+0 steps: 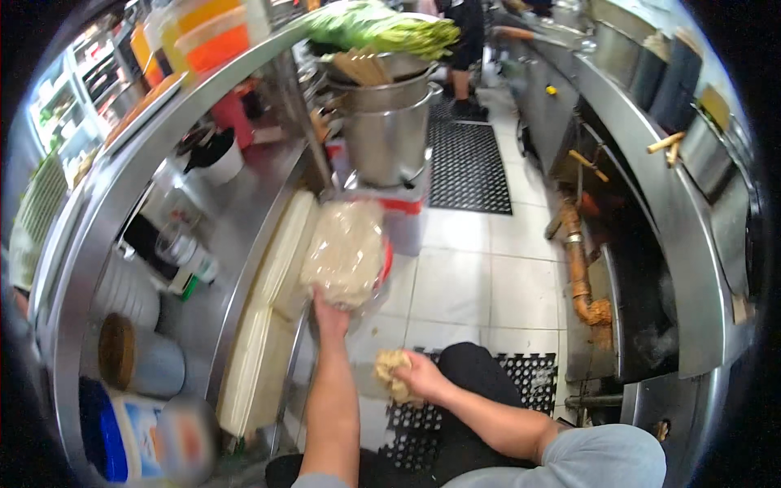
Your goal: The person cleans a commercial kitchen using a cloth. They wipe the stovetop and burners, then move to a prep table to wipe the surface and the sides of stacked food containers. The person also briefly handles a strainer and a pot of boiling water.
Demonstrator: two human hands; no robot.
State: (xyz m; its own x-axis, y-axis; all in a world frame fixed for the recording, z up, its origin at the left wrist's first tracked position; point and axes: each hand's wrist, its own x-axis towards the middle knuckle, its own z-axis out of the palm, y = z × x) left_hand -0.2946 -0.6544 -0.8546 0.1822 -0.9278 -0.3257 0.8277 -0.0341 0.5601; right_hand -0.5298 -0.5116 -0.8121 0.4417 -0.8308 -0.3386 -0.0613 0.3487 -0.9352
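Note:
In the head view, my left hand [331, 314] is at the near edge of a clear plastic bag of pale contents [345, 253], its fingers partly hidden beneath it. What fills the bag cannot be told. A red rim shows at the bag's right side. Lower and to the right, my right hand [421, 375] grips a crumpled tan cloth [393, 372], held above the floor. Just left of the bag stand cream plastic containers [290, 250] under the steel counter.
A steel stockpot [387, 134] stands ahead, leafy greens [384, 30] above it. Perforated black mats [470, 165] lie on the tiled floor [454, 274]. Steel counter [226, 244] runs along the left, cooking equipment with a rusty pipe [576, 262] along the right. A person [464, 55] stands far ahead.

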